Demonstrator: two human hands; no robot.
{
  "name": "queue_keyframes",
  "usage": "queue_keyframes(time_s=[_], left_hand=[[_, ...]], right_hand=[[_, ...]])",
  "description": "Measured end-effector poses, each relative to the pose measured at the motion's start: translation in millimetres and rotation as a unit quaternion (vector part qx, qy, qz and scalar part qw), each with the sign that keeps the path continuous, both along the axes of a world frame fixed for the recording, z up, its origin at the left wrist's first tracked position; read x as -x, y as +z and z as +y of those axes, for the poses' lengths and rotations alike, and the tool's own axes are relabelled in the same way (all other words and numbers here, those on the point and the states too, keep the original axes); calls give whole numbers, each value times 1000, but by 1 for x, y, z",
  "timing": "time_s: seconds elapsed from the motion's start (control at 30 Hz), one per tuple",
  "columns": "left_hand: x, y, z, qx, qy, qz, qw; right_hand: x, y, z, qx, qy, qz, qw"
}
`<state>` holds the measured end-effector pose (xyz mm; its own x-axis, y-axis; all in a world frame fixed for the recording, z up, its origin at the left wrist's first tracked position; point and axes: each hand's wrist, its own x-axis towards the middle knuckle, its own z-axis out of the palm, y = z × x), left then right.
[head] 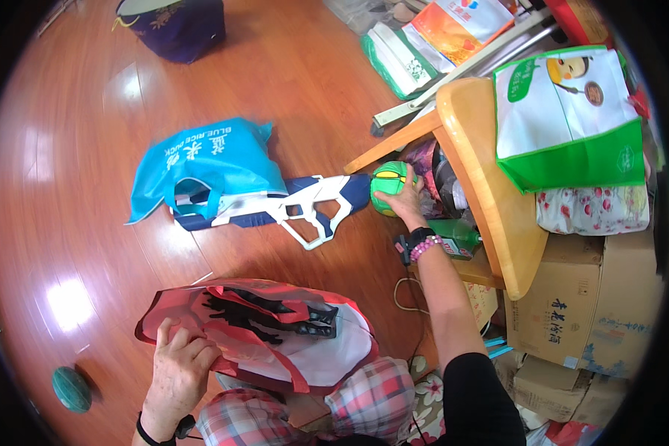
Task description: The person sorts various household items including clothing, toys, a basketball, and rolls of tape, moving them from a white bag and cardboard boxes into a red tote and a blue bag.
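My left hand point(184, 354) grips the near edge of a red shopping bag point(256, 379), which stands open before my knees with black figure-like toys point(306, 320) inside. With my right arm stretched forward, my right hand point(404, 195) has its fingers around a green and yellow ball point(387, 181) on the floor. The ball lies at the end of a white and blue toy gun point(306, 200). Part of the toy gun is covered by a blue non-woven bag point(212, 161).
A wooden chair point(479, 167) stands at the right beside a green and white bag point(568, 128). Cardboard boxes point(557, 301) are stacked behind it. A dark purple basket point(184, 28) is at the far left, and a dark green ball point(71, 388) lies near left.
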<state>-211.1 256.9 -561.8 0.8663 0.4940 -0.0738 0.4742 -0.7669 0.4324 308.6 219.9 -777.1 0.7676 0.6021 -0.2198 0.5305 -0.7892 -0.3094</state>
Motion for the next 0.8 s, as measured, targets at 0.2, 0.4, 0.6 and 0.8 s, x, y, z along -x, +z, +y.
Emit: queue_keyframes(time_s=[0.2,0.4,0.6,0.8], left_hand=[[-1,3,-6,9,22,-8,1000],[11,3,-8,21,39,-12,999],[3,-2,-8,15,-4,-59,998],[24,-2,-20,34,-30,-85,995]], right_hand=[[-10,-14,-60,-246,-52,226,941],[50,82,-167,-405,-128,627,653],[128,194,-127,-257,59,807,529],[220,165,-23,-32,268,771,577]])
